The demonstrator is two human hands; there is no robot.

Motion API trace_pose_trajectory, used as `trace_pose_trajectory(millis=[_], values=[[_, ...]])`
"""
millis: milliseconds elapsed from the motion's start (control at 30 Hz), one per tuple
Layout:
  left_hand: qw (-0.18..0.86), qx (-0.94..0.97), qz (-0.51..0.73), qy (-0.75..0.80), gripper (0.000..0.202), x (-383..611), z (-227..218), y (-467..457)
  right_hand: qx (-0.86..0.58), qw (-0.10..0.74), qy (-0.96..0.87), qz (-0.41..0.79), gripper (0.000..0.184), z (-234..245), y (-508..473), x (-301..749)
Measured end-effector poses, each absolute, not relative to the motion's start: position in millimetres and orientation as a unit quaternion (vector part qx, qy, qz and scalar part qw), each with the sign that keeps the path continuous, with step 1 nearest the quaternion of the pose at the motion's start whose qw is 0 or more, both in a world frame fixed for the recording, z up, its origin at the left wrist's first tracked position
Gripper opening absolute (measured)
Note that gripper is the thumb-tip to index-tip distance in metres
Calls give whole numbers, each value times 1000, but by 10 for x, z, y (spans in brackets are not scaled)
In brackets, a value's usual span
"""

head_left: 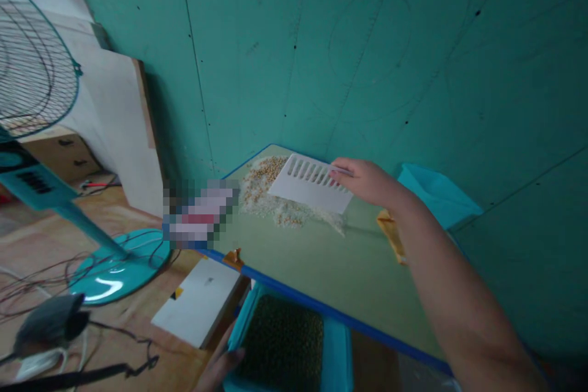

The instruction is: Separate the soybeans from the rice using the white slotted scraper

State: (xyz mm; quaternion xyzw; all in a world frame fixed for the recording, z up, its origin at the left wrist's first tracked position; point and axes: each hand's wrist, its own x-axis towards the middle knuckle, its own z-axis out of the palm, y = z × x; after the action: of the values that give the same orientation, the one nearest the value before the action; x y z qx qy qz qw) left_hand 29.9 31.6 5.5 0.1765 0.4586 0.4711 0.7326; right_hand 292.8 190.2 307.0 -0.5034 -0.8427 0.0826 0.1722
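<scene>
My right hand (362, 180) reaches across the green table (321, 263) and grips a white slotted scraper (310, 184) by its right end. The scraper lies tilted over a heap of tan beans and white grains (264, 187) at the table's far left corner. My left hand (220, 367) is low at the bottom edge, fingers curled on the rim of a teal tray (337, 355) filled with dark green beans (285, 343), just below the table's blue front edge.
A teal standing fan (41, 153) with its round base (114, 266) stands at left on the wooden floor, with cables around it. A white flat box (197, 300) lies by the table. A teal container (432, 193) and a yellow packet (390, 233) sit beside the teal wall.
</scene>
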Motion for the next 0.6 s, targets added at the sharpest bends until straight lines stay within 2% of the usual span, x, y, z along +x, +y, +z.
trace_pose_trajectory(millis=[233, 433, 600], values=[[673, 215, 431, 560, 38, 168, 60, 332, -425, 195, -883, 47, 23, 2945, 1834, 2749], [642, 213, 385, 628, 34, 100, 17, 340, -407, 204, -889, 56, 25, 2939, 1832, 2725], [598, 190, 414, 659, 37, 143, -46, 247, -428, 216, -875, 67, 24, 2816, 1955, 2739]])
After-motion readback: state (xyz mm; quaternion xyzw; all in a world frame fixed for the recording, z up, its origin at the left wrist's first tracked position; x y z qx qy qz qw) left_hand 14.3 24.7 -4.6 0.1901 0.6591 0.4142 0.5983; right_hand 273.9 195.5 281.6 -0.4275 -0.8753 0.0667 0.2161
